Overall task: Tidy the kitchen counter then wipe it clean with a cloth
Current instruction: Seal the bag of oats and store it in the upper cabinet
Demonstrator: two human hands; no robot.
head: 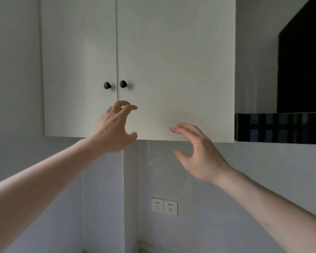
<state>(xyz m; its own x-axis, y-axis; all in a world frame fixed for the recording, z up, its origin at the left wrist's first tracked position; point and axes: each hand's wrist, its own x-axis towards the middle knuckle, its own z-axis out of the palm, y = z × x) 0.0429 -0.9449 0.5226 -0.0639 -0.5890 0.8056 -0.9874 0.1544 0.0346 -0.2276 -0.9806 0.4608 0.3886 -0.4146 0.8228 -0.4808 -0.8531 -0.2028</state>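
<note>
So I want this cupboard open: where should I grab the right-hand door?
Probably by its round black knob, pinched from the front. It sits at the door's inner edge by the centre gap; left hand is nearest, just below.

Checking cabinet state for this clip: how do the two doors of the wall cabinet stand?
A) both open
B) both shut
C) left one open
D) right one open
B: both doors sit flush, only a thin seam between the two black knobs; the left hand and right hand hold nothing.
</note>
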